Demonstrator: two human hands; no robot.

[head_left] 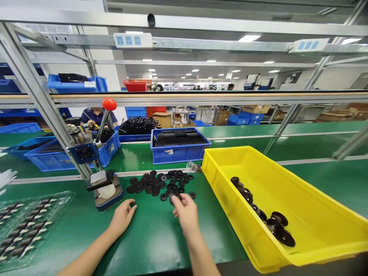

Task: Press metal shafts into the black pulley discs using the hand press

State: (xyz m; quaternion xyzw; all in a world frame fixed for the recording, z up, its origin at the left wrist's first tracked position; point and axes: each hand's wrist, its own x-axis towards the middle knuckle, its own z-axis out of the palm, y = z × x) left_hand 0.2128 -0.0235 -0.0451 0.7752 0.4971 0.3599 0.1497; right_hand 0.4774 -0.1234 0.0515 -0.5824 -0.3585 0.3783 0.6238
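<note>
- Right hand [185, 212]: one black disc [172, 199] is pinched at the fingertips.
- Left hand [123, 216]: half-curled; hold cannot be told.
- Round, hub-centred discs [148, 189] are scattered back from the worktop's [149, 237] near edge.

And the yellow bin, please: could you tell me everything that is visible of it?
The yellow bin is a long, open-topped rectangular tub with a narrow rim and smooth walls, apparently of plastic. It stands upright on the green tabletop, to the right of the right hand, which is apart from it. Inside, black wheel-like parts lie in a loose line against its left side.
</note>
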